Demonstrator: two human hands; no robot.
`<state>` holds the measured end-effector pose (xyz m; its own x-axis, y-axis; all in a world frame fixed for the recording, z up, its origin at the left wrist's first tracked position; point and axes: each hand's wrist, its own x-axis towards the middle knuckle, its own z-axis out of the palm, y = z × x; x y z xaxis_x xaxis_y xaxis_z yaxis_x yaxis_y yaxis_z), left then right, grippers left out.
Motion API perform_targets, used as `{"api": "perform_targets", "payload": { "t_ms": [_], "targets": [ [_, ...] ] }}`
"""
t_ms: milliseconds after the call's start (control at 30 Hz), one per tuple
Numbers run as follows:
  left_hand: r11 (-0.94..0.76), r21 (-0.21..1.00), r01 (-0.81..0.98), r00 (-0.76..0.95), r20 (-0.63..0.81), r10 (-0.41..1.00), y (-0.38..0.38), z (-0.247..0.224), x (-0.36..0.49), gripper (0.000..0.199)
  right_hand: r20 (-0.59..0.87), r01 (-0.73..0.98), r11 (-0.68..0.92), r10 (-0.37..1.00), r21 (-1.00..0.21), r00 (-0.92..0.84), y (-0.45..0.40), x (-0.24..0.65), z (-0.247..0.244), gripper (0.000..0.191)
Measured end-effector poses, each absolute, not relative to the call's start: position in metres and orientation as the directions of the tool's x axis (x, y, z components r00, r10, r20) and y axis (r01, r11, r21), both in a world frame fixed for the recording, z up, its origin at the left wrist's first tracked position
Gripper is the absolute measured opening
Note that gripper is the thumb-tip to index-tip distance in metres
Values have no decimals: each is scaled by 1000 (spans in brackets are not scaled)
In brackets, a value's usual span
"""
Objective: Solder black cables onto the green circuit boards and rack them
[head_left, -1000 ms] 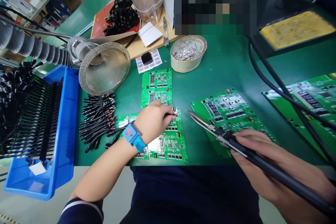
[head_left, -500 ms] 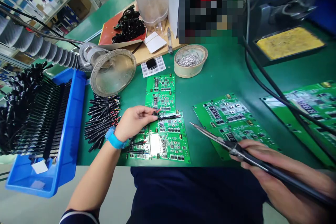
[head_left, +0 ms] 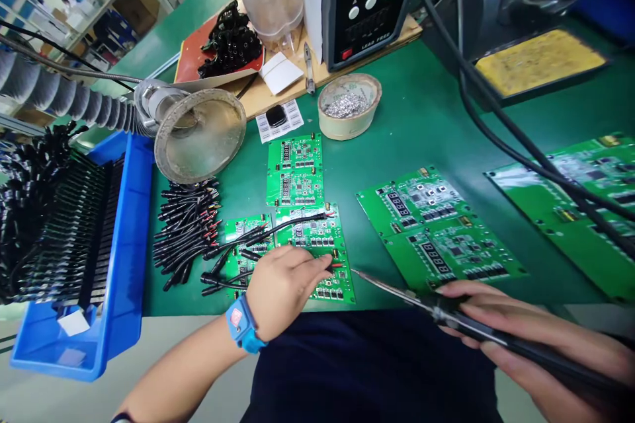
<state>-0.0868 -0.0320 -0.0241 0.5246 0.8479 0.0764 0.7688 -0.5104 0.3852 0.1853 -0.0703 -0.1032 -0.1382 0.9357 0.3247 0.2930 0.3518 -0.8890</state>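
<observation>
My left hand (head_left: 284,287), with a blue wristband (head_left: 241,324), is low over a green circuit board (head_left: 342,291). Its fingers pinch a black cable, whose red wire end (head_left: 338,266) pokes out past the fingertips near the board's right edge; most of that cable is hidden under the hand. A soldering iron (head_left: 391,289) lies in my right hand (head_left: 520,327), closed around its dark handle. The iron's tip points left and stops just short of the red wire end. Another black cable (head_left: 292,219) rests across the upper part of the same board.
Loose black cables (head_left: 183,231) lie beside a blue bin (head_left: 126,225) full of more. A fume extractor hood (head_left: 198,135), a solder wire dish (head_left: 350,112) and a soldering station (head_left: 370,6) reading 370 stand behind. More boards (head_left: 436,225) lie right; iron cords (head_left: 496,119) cross there.
My left hand has moved down and right, from the board's top to its lower half. The cable it held earlier now lies across the board. The iron's tip has dropped lower, near the left fingertips.
</observation>
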Motion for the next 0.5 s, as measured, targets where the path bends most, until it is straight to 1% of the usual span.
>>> {"api": "perform_targets", "payload": {
  "t_ms": [67,100,200,367,500],
  "targets": [
    [-524,362,771,539,66,839,-31,-25,-86,19,354,249,408,905,-878,-234,-69,187,-102,38],
    [-529,349,773,544,64,837,-31,-25,-86,18,373,246,431,894,-868,-248,-69,187,-102,41],
    [-536,311,785,544,68,836,-30,-23,-84,18,414,273,471,877,-839,-243,-67,185,-100,40],
    [-504,287,815,513,48,857,-30,-21,-78,22,448,280,514,853,-811,-267,-64,182,-96,43],
    [-478,304,824,498,14,867,-30,-19,-77,24,458,287,527,845,-800,-276,-64,182,-97,48]
  ]
}}
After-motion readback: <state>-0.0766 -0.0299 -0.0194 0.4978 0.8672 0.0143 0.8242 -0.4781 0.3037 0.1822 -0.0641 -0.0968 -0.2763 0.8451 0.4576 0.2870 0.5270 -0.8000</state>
